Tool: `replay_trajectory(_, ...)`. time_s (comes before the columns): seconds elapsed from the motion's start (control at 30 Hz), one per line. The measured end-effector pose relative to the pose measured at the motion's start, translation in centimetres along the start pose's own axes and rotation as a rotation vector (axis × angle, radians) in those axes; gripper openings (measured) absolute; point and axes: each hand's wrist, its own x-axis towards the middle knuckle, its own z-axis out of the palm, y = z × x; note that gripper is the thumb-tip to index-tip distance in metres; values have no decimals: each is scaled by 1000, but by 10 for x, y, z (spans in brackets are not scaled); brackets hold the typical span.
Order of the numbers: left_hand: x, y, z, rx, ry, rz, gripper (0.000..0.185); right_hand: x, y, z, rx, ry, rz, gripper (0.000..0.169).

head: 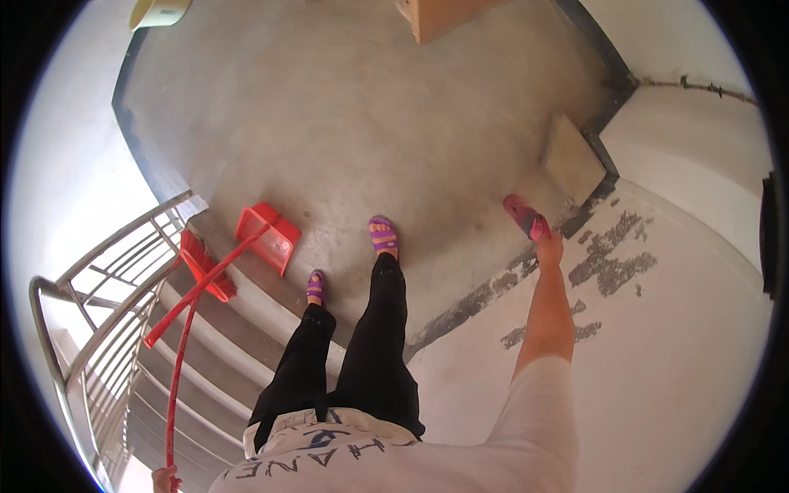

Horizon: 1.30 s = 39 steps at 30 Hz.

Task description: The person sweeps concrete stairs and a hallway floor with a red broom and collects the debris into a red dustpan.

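Note:
At the lower left edge, my left hand (165, 478) is closed around the handle of a red broom (206, 266), whose bristle head is by the top stair edge. A red long-handled dustpan (280, 243) rests on the landing near the stairs. Its handle slants toward the railing and crosses over the broom. My right hand (550, 249) reaches out to the right and grips a pink and grey item (524, 217), which looks like a shoe and is slightly blurred. My purple sandals (383, 234) stand on the concrete floor between the dustpan and that item.
Stairs (212, 351) descend at the left beside a metal railing (117, 252). A flat slab or board (576, 160) lies by the right wall (647, 345), where paint is peeling. Wooden furniture (447, 15) and a pale yellow bin-like container (159, 12) are at the far side.

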Motion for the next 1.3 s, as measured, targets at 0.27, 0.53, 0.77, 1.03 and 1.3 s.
replay_trajectory(0.27,-42,35,-2,134,-59,-129,24,-19,-15,9,293,-4,-271,32)
replay_trajectory(0.53,31,-4,62,-198,-255,134,15,-147,-116,-52,355,-661,84,24)
replay_trajectory(0.77,29,-30,175,-348,-492,203,22,-239,-250,-88,128,-720,-153,26)
replay_trajectory(1.03,2,-72,221,-509,-286,203,35,-340,-380,-68,-63,-760,-428,37)
replay_trajectory(1.3,87,-20,251,-540,-226,223,35,-496,-433,-14,-175,-968,-796,34)
